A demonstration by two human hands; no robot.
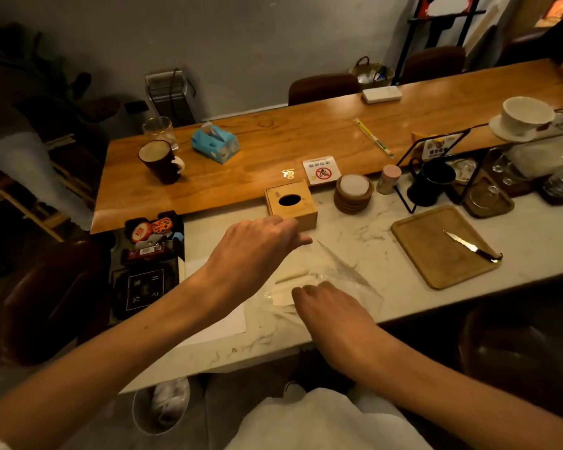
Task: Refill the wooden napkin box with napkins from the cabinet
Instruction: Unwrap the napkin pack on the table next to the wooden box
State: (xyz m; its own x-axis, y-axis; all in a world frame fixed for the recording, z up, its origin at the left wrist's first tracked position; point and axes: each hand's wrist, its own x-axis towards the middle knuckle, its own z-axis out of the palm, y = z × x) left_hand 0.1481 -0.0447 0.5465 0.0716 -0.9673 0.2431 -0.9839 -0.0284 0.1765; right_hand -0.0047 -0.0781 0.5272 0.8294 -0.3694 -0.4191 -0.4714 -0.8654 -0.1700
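Observation:
The wooden napkin box (290, 204), with an oval slot in its lid, stands on the marble counter (355, 228) against the wooden bar top. My left hand (257, 246) hovers just in front of the box, fingers loosely curled near its front face and nothing visibly in them. A clear plastic pack of white napkins (294, 282) lies on the counter below it, its wrapper (348, 271) crumpled and spread to the right. My right hand (330, 308) rests on the pack's near end, fingers curled over napkins and plastic.
Right of the box are a stack of wooden coasters (353, 194), a black mug (431, 183) and a wooden board (442, 246) with a knife (472, 250). A black tray of small items (150, 248) sits left. A white sheet (221, 323) lies near the counter edge, a bin (163, 404) below.

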